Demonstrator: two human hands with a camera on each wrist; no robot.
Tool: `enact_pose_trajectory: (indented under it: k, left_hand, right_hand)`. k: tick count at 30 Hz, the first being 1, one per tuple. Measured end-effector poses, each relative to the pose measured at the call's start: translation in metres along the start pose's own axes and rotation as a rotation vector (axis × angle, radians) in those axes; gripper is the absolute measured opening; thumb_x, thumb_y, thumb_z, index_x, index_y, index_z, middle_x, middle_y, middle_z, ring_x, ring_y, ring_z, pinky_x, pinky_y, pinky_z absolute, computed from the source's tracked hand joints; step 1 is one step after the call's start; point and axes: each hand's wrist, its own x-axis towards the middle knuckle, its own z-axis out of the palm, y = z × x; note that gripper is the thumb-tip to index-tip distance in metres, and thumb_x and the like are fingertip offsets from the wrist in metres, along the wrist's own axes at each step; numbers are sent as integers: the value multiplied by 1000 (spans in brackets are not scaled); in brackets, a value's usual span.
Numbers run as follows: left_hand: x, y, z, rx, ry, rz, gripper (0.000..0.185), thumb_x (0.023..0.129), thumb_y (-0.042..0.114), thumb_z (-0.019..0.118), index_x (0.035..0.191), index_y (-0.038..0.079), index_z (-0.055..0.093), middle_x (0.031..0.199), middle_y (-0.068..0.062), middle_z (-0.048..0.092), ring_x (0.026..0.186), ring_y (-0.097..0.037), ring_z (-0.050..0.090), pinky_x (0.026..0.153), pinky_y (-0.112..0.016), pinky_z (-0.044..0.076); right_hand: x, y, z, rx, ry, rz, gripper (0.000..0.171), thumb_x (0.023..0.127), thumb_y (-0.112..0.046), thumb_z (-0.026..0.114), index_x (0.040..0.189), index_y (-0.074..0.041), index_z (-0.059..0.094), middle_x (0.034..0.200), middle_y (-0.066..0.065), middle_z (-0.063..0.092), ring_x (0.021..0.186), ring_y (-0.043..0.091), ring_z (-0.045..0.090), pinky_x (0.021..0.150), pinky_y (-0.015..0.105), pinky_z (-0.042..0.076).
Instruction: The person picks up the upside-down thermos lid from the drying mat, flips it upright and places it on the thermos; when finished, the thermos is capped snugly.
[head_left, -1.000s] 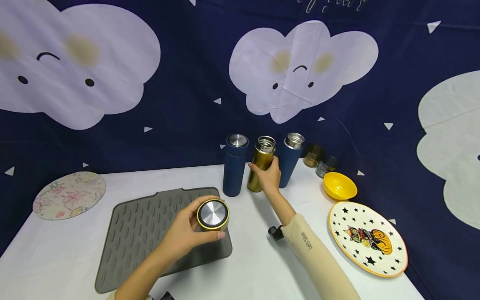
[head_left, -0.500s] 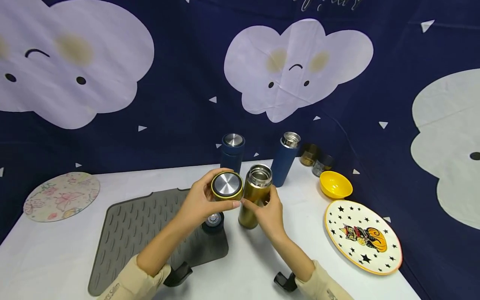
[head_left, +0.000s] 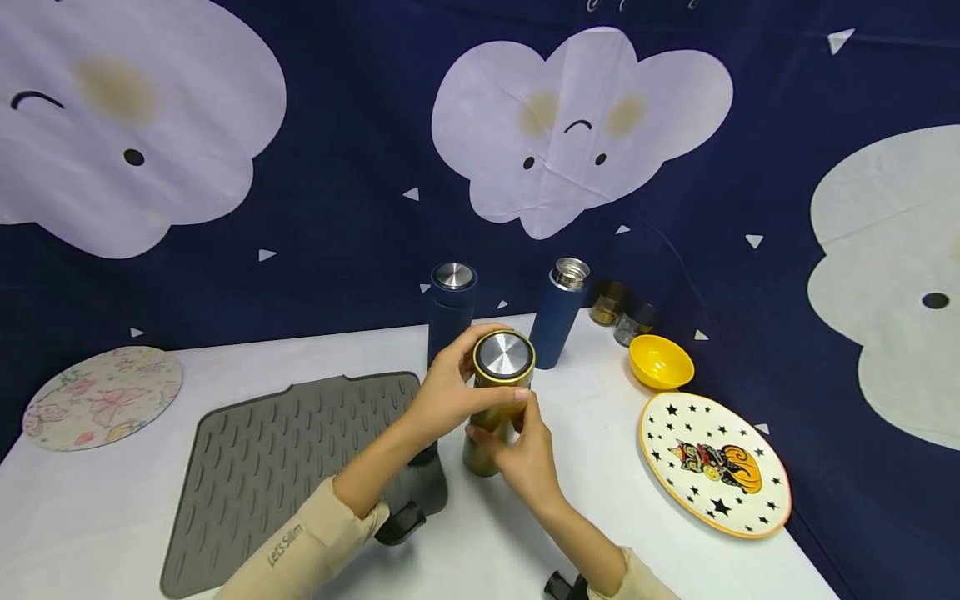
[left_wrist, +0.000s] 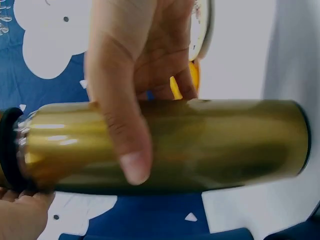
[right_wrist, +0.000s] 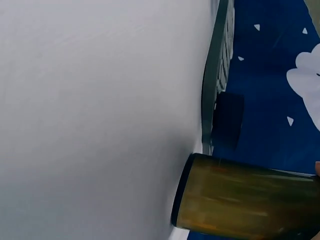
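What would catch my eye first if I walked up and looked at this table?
Most likely the gold flask at the middle of the white table: the left hand holds its steel-topped gold lid on its mouth while the right hand grips its body. Next, the plate with stars and a pumpkin figure on the right with a yellow bowl behind it, and the pale smiling clouds on the dark blue backdrop.

gold flask [head_left: 483, 433], yellow bowl [head_left: 660, 362], star-patterned plate [head_left: 712, 462]
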Motion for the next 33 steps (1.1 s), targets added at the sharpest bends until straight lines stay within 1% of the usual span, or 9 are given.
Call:
enact_pose_trajectory:
  k: [7,11,16,20,23,26,29,31,33]
  left_hand:
    - [2,-20,2,120,-25,32,65,79,15,84,136,18,54,125,-1,64,107,-17,62,92,-37,52]
    - [9,-25,-6,87,-142,43,66,81,16,81,140,14,50,128,-4,63,107,-19,62,92,-37,52]
    - [15,-24,-18,31,-295,17,77,85,29,79,149,9,40,142,-10,52,126,-25,55,108,-46,43]
    - [8,-20,-13,18,-203,22,98,79,40,83,155,13,27,153,-14,40,140,-29,42,118,-53,29]
    - [5,-21,2,40,-62,17,101,72,35,89,151,14,31,146,-11,46,133,-25,49,113,-48,38]
    - [8,-26,13,25,20,-8,85,70,21,90,137,10,41,130,-9,56,116,-20,58,101,-39,48]
    - [13,-32,12,-140,-39,-23,68,73,7,81,128,5,43,129,-13,60,121,-24,57,107,-41,44]
    - [15,-35,6,-250,-124,-44,65,72,2,74,130,2,44,141,-13,54,137,-25,44,117,-48,30]
    - [16,-36,1,-255,-187,-45,67,73,6,68,135,2,45,153,-9,42,149,-25,25,121,-55,15]
  right_hand:
    - [-1,-1,0,18,-15,2,52,79,-14,83,118,-9,48,126,8,65,121,29,61,106,53,44]
    - [0,-3,-1,17,-1,8,52,78,-14,83,116,-12,48,122,5,67,120,27,61,106,53,44]
    - [-1,-3,-1,11,2,18,55,78,-16,83,121,-11,48,121,7,66,122,29,59,107,54,43]
    - [-2,-1,0,-9,-3,19,57,79,-17,84,123,-9,48,121,8,65,123,28,59,107,52,44]
    - [-2,0,0,-34,1,4,55,79,-13,82,123,-7,49,121,11,65,120,30,61,104,53,46]
    - [-3,-1,0,-32,0,5,56,79,-11,81,126,-6,49,125,13,65,120,32,61,103,54,46]
    - [-2,-2,1,-7,-13,25,58,80,-15,81,127,-9,48,128,11,64,121,31,60,105,55,44]
    - [-2,-2,1,6,-19,38,58,80,-18,82,125,-11,46,128,8,63,122,29,59,106,55,43]
    - [-1,-2,1,14,-22,42,58,80,-19,82,125,-12,46,125,7,64,121,27,59,105,55,43]
